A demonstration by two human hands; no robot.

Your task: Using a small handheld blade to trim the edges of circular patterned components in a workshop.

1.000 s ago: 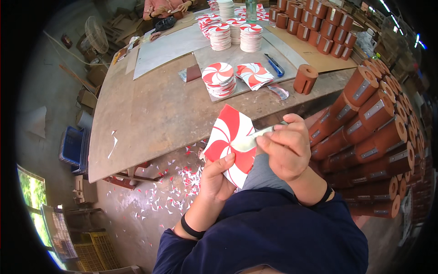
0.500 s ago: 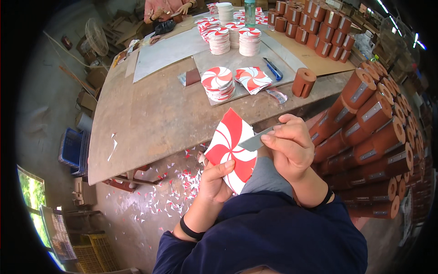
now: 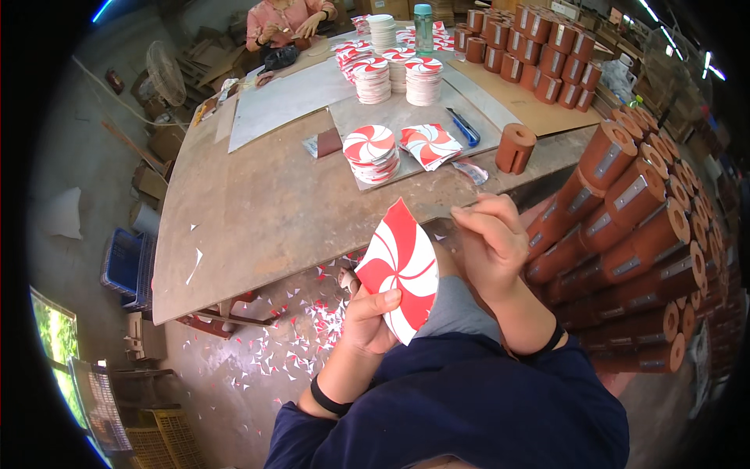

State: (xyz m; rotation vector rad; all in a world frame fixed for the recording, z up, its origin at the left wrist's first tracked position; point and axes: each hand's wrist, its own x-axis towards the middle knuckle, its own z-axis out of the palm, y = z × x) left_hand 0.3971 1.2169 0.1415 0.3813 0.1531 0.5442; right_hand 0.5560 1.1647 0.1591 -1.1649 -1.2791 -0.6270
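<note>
My left hand (image 3: 370, 322) grips a red-and-white swirl-printed card (image 3: 400, 273) by its lower left side, thumb on the printed face. The card has a rounded right edge and a pointed corner at the top. To its upper right, my right hand (image 3: 492, 234) is closed in a pinch, apart from the card. The flat grey blade in that pinch now shows only as a thin sliver by the fingertips, mostly hidden. On the table (image 3: 250, 211) ahead stand a stack of round swirl cards (image 3: 369, 148) and a pile of untrimmed swirl cards (image 3: 430, 145).
A blue utility knife (image 3: 463, 127) and a brown slotted cylinder (image 3: 516, 148) lie beyond my right hand. Many brown cylinders (image 3: 625, 203) are stacked close on the right. Paper scraps (image 3: 301, 328) litter the floor. A co-worker (image 3: 291, 22) works at the far end.
My right hand has drawn the blade away from the card's upper right edge and turned it. The card's right edge now looks rounder; my left hand keeps its grip.
</note>
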